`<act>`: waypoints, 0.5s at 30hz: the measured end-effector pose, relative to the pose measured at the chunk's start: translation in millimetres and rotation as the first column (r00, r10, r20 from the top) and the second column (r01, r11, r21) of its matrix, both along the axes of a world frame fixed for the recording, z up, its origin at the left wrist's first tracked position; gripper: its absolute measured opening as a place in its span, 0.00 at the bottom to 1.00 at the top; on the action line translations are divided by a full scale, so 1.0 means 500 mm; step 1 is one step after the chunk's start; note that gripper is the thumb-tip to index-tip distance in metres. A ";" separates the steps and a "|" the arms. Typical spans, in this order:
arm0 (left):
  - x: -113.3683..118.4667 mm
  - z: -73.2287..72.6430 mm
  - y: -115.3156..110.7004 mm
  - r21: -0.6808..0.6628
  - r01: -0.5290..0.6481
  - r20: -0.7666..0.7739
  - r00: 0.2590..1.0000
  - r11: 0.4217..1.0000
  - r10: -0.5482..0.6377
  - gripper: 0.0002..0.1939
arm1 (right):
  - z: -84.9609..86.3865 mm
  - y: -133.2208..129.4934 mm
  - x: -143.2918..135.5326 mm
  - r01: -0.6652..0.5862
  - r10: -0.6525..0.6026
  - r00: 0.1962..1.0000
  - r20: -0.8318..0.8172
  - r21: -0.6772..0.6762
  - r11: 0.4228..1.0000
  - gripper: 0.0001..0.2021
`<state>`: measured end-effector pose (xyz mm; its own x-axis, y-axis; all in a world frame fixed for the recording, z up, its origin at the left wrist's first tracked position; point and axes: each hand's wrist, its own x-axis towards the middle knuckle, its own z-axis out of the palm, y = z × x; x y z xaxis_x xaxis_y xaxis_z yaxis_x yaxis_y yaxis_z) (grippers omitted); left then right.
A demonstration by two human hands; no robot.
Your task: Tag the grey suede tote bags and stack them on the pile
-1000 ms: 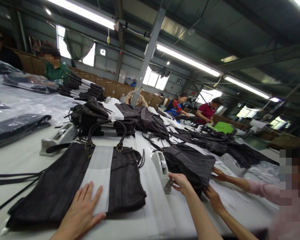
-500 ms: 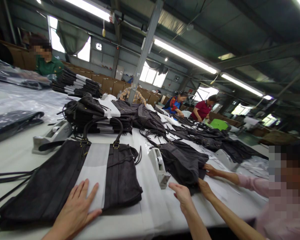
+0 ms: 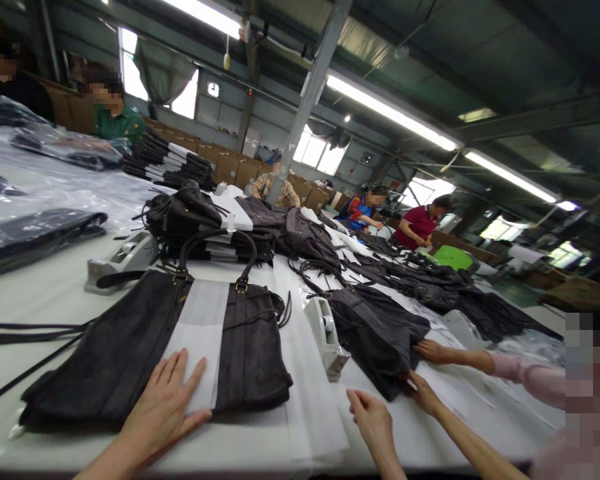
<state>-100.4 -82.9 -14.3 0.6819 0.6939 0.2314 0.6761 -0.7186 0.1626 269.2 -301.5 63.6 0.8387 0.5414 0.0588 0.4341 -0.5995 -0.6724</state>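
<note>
My left hand [image 3: 166,400] lies flat with fingers spread on a dark grey handbag [image 3: 115,360]. It presses on the white paper band [image 3: 200,333] wrapped round the bag's middle. The bag lies on its side, its handles pointing away from me and dark straps trailing left. Close to the near end of a grey tape dispenser [image 3: 326,337], my right hand [image 3: 373,423] hovers above the white table. Its fingers are curled together; whatever they may hold is hidden or too small to make out.
Banded bags [image 3: 210,227] are stacked behind. A second tape dispenser [image 3: 123,260] stands at the left, near plastic-wrapped bags [image 3: 40,237]. To my right, a co-worker's hands [image 3: 425,387] handle another dark bag [image 3: 375,327]. More people work farther back.
My right hand has drawn back slightly from the tape dispenser, and its fingers are more curled. My left hand stays on the band. The view has shifted, moving the scene rightward.
</note>
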 end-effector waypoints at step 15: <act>-0.007 0.039 0.015 -0.225 0.006 0.026 1.000 0.974 0.000 0.48 | 0.243 0.525 -0.354 -0.926 0.992 -0.105 -0.075 -0.355 -0.125 0.08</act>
<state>-103.8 -75.4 5.2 0.6795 0.7284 0.0872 0.6678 -0.6634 0.3377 92.3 -38.8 184.8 -0.6110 0.7658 -0.2007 0.7529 0.4839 -0.4461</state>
